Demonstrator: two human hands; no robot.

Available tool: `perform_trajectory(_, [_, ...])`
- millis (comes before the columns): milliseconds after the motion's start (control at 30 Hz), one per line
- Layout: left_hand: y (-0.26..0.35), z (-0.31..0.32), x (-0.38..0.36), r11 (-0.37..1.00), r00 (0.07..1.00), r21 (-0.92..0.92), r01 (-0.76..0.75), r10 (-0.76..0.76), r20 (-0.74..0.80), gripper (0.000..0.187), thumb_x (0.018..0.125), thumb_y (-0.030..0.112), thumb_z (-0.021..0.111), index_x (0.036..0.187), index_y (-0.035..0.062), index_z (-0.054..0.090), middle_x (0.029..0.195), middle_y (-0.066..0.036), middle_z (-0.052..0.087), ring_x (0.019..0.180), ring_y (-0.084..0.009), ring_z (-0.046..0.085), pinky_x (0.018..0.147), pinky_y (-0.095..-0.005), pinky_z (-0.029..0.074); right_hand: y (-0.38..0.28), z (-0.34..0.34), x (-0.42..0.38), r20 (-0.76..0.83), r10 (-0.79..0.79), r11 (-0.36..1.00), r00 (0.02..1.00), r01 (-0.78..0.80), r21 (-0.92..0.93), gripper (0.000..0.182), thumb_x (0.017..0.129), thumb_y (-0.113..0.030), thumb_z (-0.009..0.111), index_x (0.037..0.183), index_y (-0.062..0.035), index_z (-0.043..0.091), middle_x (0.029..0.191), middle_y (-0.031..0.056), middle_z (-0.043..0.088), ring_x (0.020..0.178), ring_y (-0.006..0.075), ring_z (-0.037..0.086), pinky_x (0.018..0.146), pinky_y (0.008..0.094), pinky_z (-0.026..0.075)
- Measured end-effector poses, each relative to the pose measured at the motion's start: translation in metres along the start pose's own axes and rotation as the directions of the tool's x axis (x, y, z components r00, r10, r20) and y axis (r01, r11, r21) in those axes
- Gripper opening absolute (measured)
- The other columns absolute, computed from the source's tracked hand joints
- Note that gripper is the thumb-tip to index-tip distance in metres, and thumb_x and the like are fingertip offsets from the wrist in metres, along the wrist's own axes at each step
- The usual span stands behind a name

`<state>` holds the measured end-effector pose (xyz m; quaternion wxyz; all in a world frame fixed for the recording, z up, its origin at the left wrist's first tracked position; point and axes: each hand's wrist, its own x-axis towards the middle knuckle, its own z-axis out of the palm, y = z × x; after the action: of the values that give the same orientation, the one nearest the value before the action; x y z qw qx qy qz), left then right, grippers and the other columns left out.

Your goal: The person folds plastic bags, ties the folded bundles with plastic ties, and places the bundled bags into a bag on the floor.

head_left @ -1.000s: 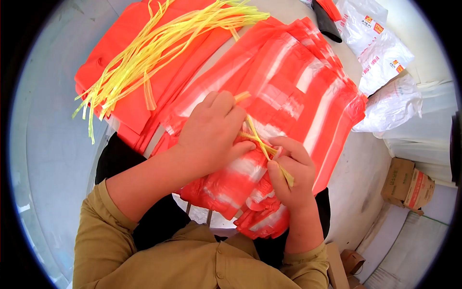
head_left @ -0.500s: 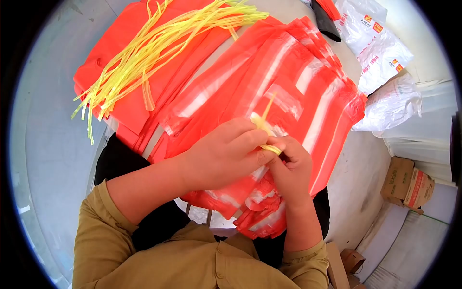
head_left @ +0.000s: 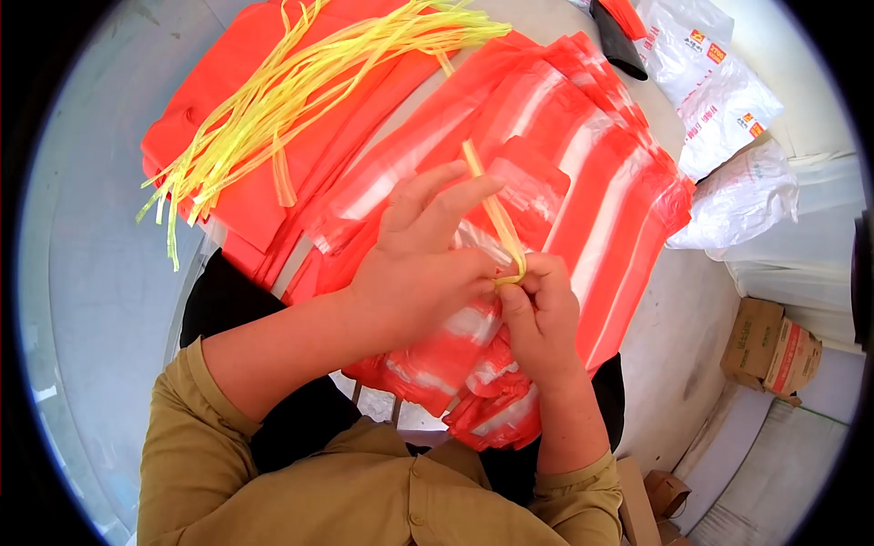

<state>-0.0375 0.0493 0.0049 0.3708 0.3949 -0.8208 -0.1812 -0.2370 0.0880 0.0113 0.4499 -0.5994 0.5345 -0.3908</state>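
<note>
Left hand (head_left: 419, 268) and right hand (head_left: 544, 318) pinch yellow strip (head_left: 501, 218) in narrow grips above striped plastic (head_left: 605, 214), one end loose, no finished knot visible.

We see crumpled white plastic bags (head_left: 724, 114) with red and orange print at the upper right; near them lies a black item (head_left: 622, 45) with a red piece (head_left: 625, 18) beside it; farther down on the right we find a brown cardboard box (head_left: 751, 338) touching a red-banded carton (head_left: 794, 358); pale sheeting (head_left: 801, 282) shows above them; by the lower edge we spot a small brown box (head_left: 667, 491).
</note>
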Motion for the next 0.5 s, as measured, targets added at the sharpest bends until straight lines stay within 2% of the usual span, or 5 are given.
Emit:
perform_trajectory(100, [0.002,-0.002,0.0,0.998,0.998,-0.024,0.061,-0.061,0.017,0.023,0.074,0.013,0.086,0.094,0.0142,0.076,0.16,-0.019,0.04,0.148,-0.047,0.03,0.118,-0.0544,0.033,0.011,-0.001,-0.002,0.003,0.025,0.992,1.0,-0.025,0.125,0.018,0.093,0.002,0.07,0.109,-0.0047,0.067,0.094,0.0127,0.069,0.078,0.0215,0.069,0.068,0.0313,0.053])
perform_trajectory(133, [0.003,-0.003,0.0,0.995,0.996,-0.038,0.087,-0.086,0.024,0.022,0.075,0.012,0.085,0.094,0.014,0.076,0.16,-0.02,0.04,0.149,-0.0473,0.029,0.118,-0.0551,0.032,0.012,-0.005,-0.002,0.041,0.015,1.0,0.999,-0.016,0.026,0.02,0.091,0.003,0.071,0.109,-0.0053,0.067,0.095,0.0124,0.069,0.079,0.0217,0.07,0.067,0.0312,0.054])
perform_trajectory(200, [0.003,-0.002,0.0,0.994,0.995,-0.058,0.096,-0.095,0.02,0.021,0.076,0.012,0.085,0.094,0.0134,0.075,0.16,-0.02,0.04,0.149,-0.048,0.028,0.117,-0.0562,0.032,0.011,-0.006,0.001,0.08,-0.14,0.976,0.987,0.151,-0.154,0.028,0.088,0.008,0.07,0.112,-0.0045,0.066,0.095,0.0104,0.067,0.077,0.018,0.066,0.067,0.0282,0.052])
perform_trajectory(267, [0.003,-0.002,0.0,0.995,0.996,-0.049,0.086,-0.085,0.023,0.02,0.076,0.012,0.084,0.093,0.0127,0.075,0.159,-0.02,0.041,0.149,-0.0485,0.028,0.117,-0.0567,0.032,0.007,-0.001,0.009,0.118,-0.422,0.846,0.899,0.437,-0.304,0.037,0.084,0.015,0.068,0.117,-0.0017,0.063,0.095,0.0068,0.063,0.071,0.0103,0.058,0.065,0.0224,0.047])
perform_trajectory(500, [0.008,0.004,-0.003,1.0,0.999,-0.014,0.011,-0.011,-0.032,0.018,0.073,0.018,0.084,0.084,0.0122,0.072,0.144,-0.009,0.055,0.144,-0.0377,0.039,0.115,-0.0634,0.03,0.006,0.003,0.008,-0.031,-0.426,0.847,0.904,0.387,-0.365,0.034,0.083,0.012,0.072,0.114,-0.0011,0.072,0.106,0.0134,0.067,0.089,0.0255,0.069,0.073,0.0333,0.056])
